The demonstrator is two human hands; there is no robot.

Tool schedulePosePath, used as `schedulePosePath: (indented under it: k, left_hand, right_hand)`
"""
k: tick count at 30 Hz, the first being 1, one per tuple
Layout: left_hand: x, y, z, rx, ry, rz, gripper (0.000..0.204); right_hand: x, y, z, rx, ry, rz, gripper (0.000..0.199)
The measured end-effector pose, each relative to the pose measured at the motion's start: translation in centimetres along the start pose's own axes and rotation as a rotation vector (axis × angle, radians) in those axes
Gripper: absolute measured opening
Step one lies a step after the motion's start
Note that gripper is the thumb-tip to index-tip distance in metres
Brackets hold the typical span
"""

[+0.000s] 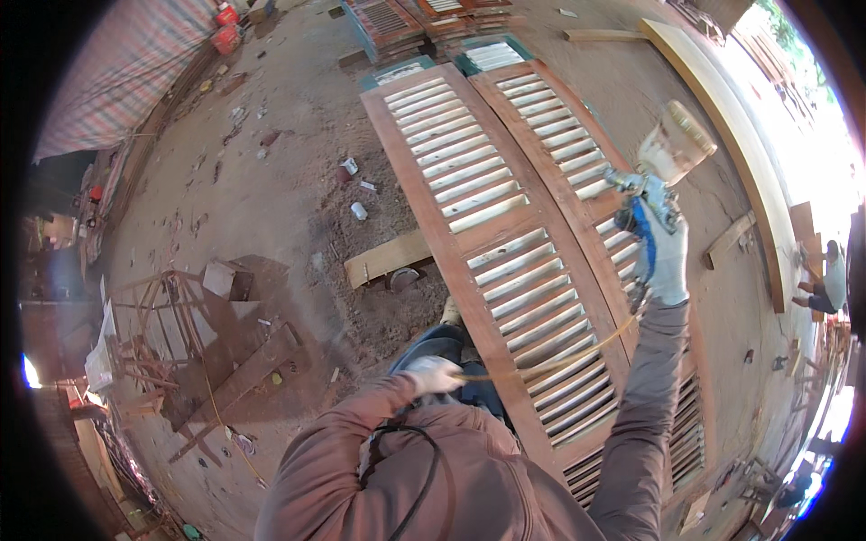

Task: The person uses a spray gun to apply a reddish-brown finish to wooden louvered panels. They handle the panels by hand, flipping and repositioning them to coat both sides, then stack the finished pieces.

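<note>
At the lower middle of the frame the left hand (431, 373), in a pale glove, is closed around a thin yellowish hose (550, 362) close to the person's chest. The hose runs rightward and up across the frame to the right hand (663, 257), gloved in white and blue, which is raised at centre right and clenched on the grip of a metal spray gun (651, 194). A cream-coloured cup (677, 140) sits on top of the gun (what it contains cannot be seen). Beneath both hands, running from lower right up to the top centre, lie two long reddish-brown wooden louvred shutter panels (469, 194) side by side, their pale slats showing. A short pale wooden plank (388, 257) lies on the dirt ground just left of them. Farther off, at the top of the frame, more louvred panels (397, 22) are stacked, and a long curved pale wooden beam (731, 117) sweeps down the upper right.
</note>
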State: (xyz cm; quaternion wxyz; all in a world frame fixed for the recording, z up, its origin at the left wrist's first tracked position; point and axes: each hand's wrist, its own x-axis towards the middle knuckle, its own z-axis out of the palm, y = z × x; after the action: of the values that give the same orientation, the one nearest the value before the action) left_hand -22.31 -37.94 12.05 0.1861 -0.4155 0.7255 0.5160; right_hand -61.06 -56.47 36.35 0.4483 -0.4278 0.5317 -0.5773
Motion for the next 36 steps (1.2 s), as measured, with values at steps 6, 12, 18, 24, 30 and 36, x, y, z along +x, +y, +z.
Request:
schedulePosePath:
  k: [6,12,18,24,30,36]
  left_hand:
    - [-12.3,-13.5,-0.8,-0.153,0.703,-0.458,0.044]
    - [-16.4,-3.1,-8.7,-0.259,1.117,-0.213,0.035]
    - [-13.6,-3.7,-15.3,-0.033,0.842,-0.043,0.038]
    - [-11.9,-10.3,-22.6,-0.08,0.89,-0.101,0.039]
    - [-10.4,-12.4,-26.5,-0.158,0.902,-0.109,0.035]
    - [-7.4,-11.1,-29.0,-0.211,0.871,0.025,0.031]
  right_hand:
    - [3.5,-1.6,2.0,0.049,-0.053,-0.069,0.025]
    - [8.3,2.7,7.4,-0.04,-0.168,-0.084,0.026]
    - [15.3,6.0,22.2,-0.158,-0.361,-0.066,0.03]
    - [28.5,13.9,36.2,-0.111,-0.545,0.042,0.03]
    - [38.0,17.7,42.3,-0.176,-0.424,0.128,0.026]
    - [43.7,17.3,36.0,-0.596,-0.148,-0.212,0.038]
